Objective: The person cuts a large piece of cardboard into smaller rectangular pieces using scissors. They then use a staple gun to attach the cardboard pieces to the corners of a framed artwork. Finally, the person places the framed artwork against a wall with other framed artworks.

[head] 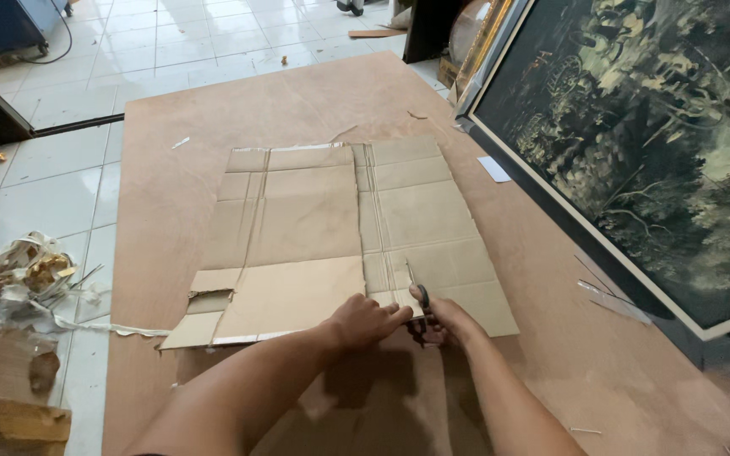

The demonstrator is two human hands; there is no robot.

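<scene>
Right hand (449, 319) is wrapped shut around the dark handles of a pair of scissors (420, 314), grip firm, with the blades pointing straight away from the person and biting into the near edge of the flattened cardboard box (331, 228). Left hand (365, 321) sits just beside it, palm down with fingers curled, pressing the cardboard flat, holding nothing but pinning the sheet where the blades enter. The two hands are almost touching, left of the cut and right of it. The blade tip lies along a crease that runs up the sheet, away from the person, close to where the left panel overlaps the right one; the cardboard's longer spread runs side to side, so the cut line crosses it. The whole sheet lies ahead of the grip, with only its near edge under the hands. It rests on a big brown hardboard sheet (551, 355) spread over the white tiled floor (61, 186). To the right, a large dark framed painting (652, 143) lies along the board's edge. Off to the left on the tiles sits a heap of paper and tape scraps (31, 274), with a long pale strip trailing towards the cardboard.
</scene>
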